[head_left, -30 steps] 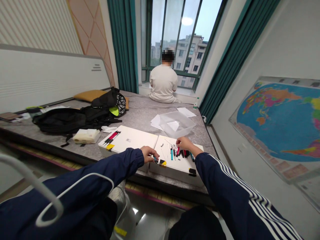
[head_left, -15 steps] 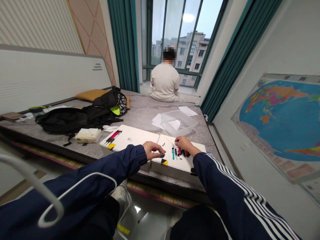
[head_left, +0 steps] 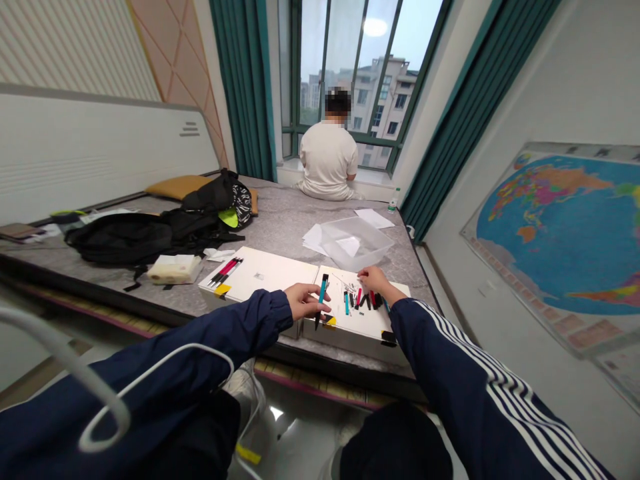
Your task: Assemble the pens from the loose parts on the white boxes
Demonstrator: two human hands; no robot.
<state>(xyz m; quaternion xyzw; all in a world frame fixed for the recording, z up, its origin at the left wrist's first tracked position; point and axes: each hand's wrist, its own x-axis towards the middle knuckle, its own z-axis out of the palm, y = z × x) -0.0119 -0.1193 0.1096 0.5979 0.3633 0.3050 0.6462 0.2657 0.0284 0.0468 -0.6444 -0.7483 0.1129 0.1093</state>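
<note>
My left hand (head_left: 304, 301) pinches a teal and black pen piece (head_left: 323, 291), held nearly upright over the front left of the right-hand white box (head_left: 345, 323). My right hand (head_left: 376, 280) hovers over the back of that box, fingers bent together at their tips; whatever they hold is too small to make out. Below it lie loose pen parts: a teal barrel (head_left: 347, 303), a red piece (head_left: 359, 297) and several black pieces (head_left: 367, 302). Thin slivers are scattered beside them. Part of the pile is hidden by the right hand.
Assembled pens (head_left: 226, 272) lie on the left white box (head_left: 273, 270). Behind the boxes are a clear plastic bin (head_left: 357, 243) and paper sheets (head_left: 374, 218). A tissue pack (head_left: 174, 269) and black backpack (head_left: 125, 239) lie left. A person (head_left: 329, 160) sits by the window.
My left hand has turned the pen piece upright, so its teal length now shows. My right hand has shifted slightly right and back, uncovering more of the parts.
</note>
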